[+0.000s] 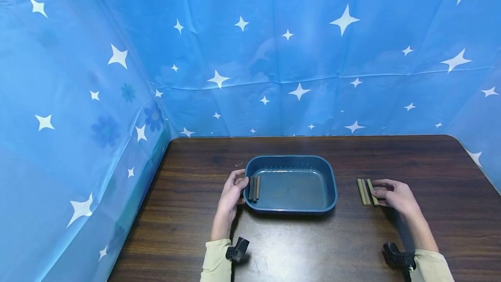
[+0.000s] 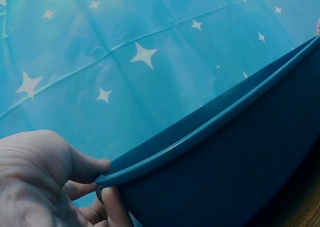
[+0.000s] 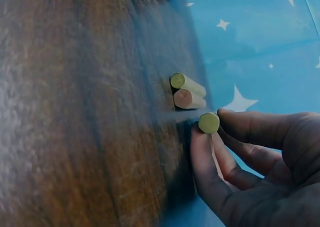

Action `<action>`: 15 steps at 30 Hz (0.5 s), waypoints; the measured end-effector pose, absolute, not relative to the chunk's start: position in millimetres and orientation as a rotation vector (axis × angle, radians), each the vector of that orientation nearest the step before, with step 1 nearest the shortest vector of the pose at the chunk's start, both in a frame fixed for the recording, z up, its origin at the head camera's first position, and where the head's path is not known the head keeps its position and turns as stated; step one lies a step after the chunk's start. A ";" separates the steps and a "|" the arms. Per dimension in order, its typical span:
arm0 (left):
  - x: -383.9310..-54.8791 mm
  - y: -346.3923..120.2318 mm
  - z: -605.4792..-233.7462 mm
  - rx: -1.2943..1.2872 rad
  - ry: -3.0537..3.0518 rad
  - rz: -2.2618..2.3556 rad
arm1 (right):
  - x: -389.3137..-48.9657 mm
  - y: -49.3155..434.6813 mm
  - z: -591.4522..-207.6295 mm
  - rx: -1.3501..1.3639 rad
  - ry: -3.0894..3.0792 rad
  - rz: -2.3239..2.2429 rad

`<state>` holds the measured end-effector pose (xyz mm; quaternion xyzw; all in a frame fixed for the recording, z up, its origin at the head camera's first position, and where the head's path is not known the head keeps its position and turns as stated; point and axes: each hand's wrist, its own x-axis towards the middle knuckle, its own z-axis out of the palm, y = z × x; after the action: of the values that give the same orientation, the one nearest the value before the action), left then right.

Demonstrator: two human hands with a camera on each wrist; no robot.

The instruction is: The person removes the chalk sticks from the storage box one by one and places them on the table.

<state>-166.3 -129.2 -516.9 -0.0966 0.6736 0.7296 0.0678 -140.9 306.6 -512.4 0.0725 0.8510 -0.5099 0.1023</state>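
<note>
My left hand (image 1: 231,195) grips the left end of a blue plastic basin (image 1: 289,209); in the left wrist view its thumb lies over the rim (image 2: 172,149) with fingers beneath. Against the basin's left inner wall lie several short dark brown round sticks (image 1: 254,188), side by side. My right hand (image 1: 399,197), to the right of the basin, pinches a yellow-green round stick (image 3: 209,123) between thumb and fingers. Just left of it, another yellow-green stick (image 3: 178,80) and a brownish stick (image 3: 184,99) lie together on the table.
Everything stands on a dark wood-grain table (image 1: 188,229) with rounded back corners. Behind it and along the left hangs a blue curtain (image 1: 250,55) with white stars. Each wrist carries a small black camera (image 1: 237,249).
</note>
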 end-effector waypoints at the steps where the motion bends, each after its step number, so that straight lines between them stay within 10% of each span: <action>1: -166.3 -129.2 -517.2 -0.287 2.030 2.197 | -140.8 306.0 -512.7 0.217 2.527 -1.496; 15: -164.9 -126.2 -514.3 -0.281 2.070 2.172 | -141.7 295.2 -513.8 0.204 2.767 -1.326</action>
<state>-164.9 -126.2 -514.3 -0.0929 0.6855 0.7193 0.0637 -141.7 295.2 -513.8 0.0664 0.8993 -0.4310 0.0329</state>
